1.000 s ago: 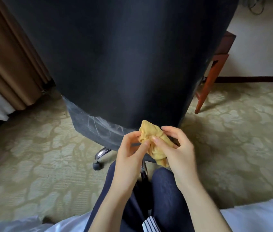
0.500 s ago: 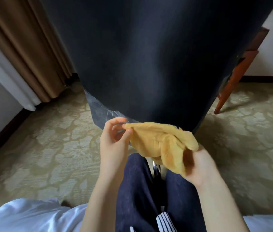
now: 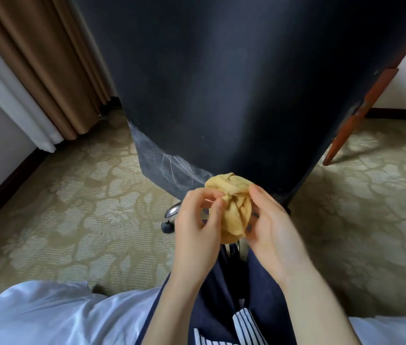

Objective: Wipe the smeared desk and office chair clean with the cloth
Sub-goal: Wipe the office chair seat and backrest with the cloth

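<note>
Far off to the left of our left hand (image 3: 197,235) hangs a brown curtain (image 3: 55,70), w/ patterned carpet (image 3: 85,215) below it and white bedding (image 3: 47,314) nearer us. Just above-left of that hand is the office chair (image 3: 234,83): big dark back, and at its lower edge a grey panel (image 3: 167,168) streaked w/ pale smears, prob. the bit needing a wipe. A chrome base leg (image 3: 170,212) pokes out right beside the knuckles.

Our left hand is curled, thumb & forefinger pinching a fold of the cloth (image 3: 234,210). Cloth sits bunched btw both hands, in the air above our knees, just short of the chair's bottom edge; can't tell if it touches. Our right hand (image 3: 274,232) cups it from the right side, fingers bent round the wad.

Up and well to the right of that hand: a reddish desk leg (image 3: 361,115), prob. the desk's.

Handling, as we judge it: cloth is light, soft, limp, so it'll flop and unravel if held by one corner. Not fragile, not slippery. Best gathered into a pad in one palm, fingers spread behind, pressed flat on the smears; loose ends tucked in so they don't drag.
</note>
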